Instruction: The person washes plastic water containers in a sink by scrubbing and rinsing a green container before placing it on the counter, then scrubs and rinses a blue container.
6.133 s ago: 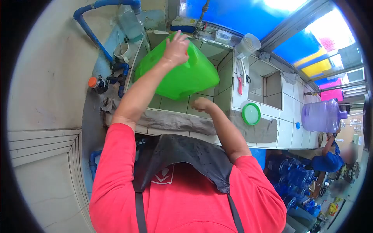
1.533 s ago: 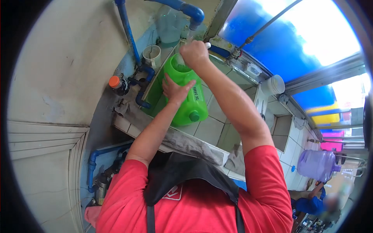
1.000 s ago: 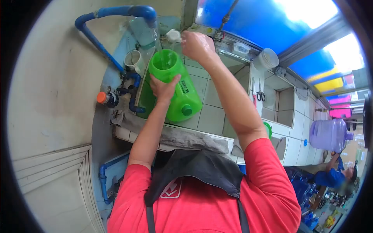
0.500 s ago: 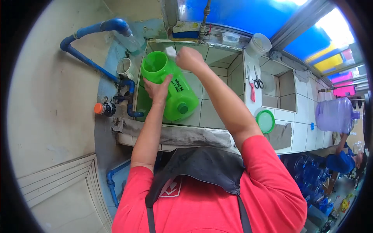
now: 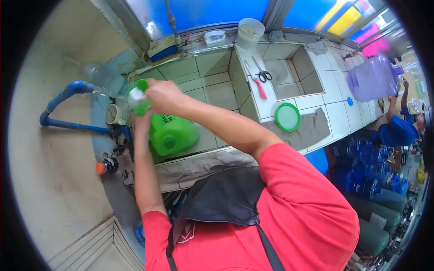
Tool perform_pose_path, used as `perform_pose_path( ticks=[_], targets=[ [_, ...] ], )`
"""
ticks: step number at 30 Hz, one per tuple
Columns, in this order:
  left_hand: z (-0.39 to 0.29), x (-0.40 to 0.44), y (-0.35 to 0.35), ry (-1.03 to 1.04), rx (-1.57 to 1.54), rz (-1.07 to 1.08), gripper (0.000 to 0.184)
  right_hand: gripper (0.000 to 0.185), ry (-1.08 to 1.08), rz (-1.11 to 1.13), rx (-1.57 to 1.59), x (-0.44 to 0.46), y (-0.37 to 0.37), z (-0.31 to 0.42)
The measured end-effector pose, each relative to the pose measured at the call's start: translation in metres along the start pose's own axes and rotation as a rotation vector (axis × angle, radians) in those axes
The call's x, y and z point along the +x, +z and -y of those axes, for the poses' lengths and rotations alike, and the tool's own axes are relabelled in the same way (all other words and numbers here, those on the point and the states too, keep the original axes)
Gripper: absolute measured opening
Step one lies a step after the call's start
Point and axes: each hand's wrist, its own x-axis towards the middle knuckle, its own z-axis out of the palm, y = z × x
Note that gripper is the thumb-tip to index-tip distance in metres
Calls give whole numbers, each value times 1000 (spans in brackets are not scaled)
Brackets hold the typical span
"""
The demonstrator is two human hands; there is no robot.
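A green plastic container (image 5: pixel 174 135) leans in the tiled sink, its wide mouth facing up and left near the blue pipe's outlet, where water runs. Around its neck is my left hand (image 5: pixel 143 124), partly covered by my right arm. My right hand (image 5: pixel 165 96) is closed and slightly blurred at the mouth. It holds a small white object (image 5: pixel 137 94), seen against the green opening; its exact shape is unclear. Black lettering and a green cap (image 5: pixel 169 142) show on the container's side.
A knife (image 5: pixel 259 89), black scissors (image 5: pixel 263 75) and a green-rimmed lid (image 5: pixel 287 116) lie on the tiled counter. A white bucket (image 5: pixel 250 32) stands behind. A white mug (image 5: pixel 115 114) is left of the sink. A person in blue (image 5: pixel 398 132) is far right near a large bottle (image 5: pixel 373 80).
The view has swung, shifting the sink left. My right hand has brought the white object from beside the container's mouth to over it. Earliest, the container was tipped and my right hand was off it.
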Motion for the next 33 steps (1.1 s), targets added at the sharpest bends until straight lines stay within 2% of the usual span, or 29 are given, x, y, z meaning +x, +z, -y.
perform_pose_path(
  ticks=[1, 2, 3, 4, 6, 7, 9, 10, 11, 12, 14, 15, 16, 19, 20, 21, 22, 23, 24, 25, 26, 27, 28, 30, 31, 32, 33],
  targets=[
    [-6, 3, -6, 1, -1, 9, 103, 16, 69, -115, 3, -25, -2, -21],
    [-20, 4, -12, -17, 359, -82, 100, 16, 135, -235, 5, -49, -6, -43],
    [-36, 4, -16, -31, 719, -175, 97, 8, 250, -331, -11, -74, -11, -65],
    [-69, -4, -11, -23, 721, -166, 97, 15, 317, -463, -87, -99, -15, -89],
    [-134, -22, 11, 192, 1074, -78, 86, 26, 460, -580, -170, -145, -33, -133],
    [-133, -16, 16, 204, 1073, -67, 86, 30, 530, -613, -233, -164, -36, -156],
    [-125, 0, 25, 387, 1241, -151, 62, 29, 595, -615, -275, -196, -37, -199],
    [-126, 5, 33, 405, 1239, -140, 62, 29, 642, -612, -311, -205, -37, -216],
    [-127, 8, 40, 313, 1270, -88, 51, 29, 658, -623, -321, -212, -34, -230],
    [-127, 11, 48, 221, 1300, -37, 48, 27, 676, -569, -287, -216, -32, -242],
    [-98, 24, 45, 207, 1277, -10, 49, 24, 705, -503, -266, -217, -33, -250],
    [-87, 27, 41, 169, 1254, 8, 53, 25, 628, -596, -350, -216, -33, -244],
    [-85, 26, 39, 226, 1302, 18, 55, 26, 548, -686, -436, -212, -34, -233],
    [-94, 13, 43, 308, 1291, 38, 55, 34, 440, -754, -260, -196, -35, -180],
    [-99, 4, 49, 329, 1282, 48, 55, 41, 496, -538, 19, -196, -19, -168],
    [-106, -7, 57, 392, 1226, 90, 49, 48, 470, -478, 270, -196, 11, -159],
    [-115, -17, 68, 455, 1169, 131, 44, 65, 750, -264, 624, -198, 23, -128],
    [-128, -29, 81, 473, 1162, 135, 44, 80, 789, 3, 799, -200, 43, -121],
    [-142, -46, 93, 592, 1159, 175, 38, 97, 813, 282, 968, -202, 58, -123],
    [-158, -59, 99, 706, 1156, 212, 33, 97, 814, 276, 962, -199, 44, -119],
    [-177, -70, 99, 710, 1150, 208, 33, 104, 888, 173, 1060, -193, 18, -106],
    [-198, -82, 96, 830, 1089, 139, 30, 112, 961, 69, 1158, -190, 3, -99],
    [-219, -90, 88, 948, 1025, 70, 28, 103, 998, -172, 1202, -177, 11, -117],
    [-249, -108, 51, 969, 908, 62, 28, 104, 736, -273, 1232, -151, 24, -203],
    [-256, -118, 40, 1089, 815, -52, 30, 102, 736, -455, 1273, -137, -51, -159],
    [-257, -127, 31, 1202, 721, -165, 32, 95, 630, -596, 1023, -122, -51, -190],
    [-251, -133, 23, 1195, 729, -165, 32, 93, 595, -594, 1064, -118, -87, -172]
  ],
)
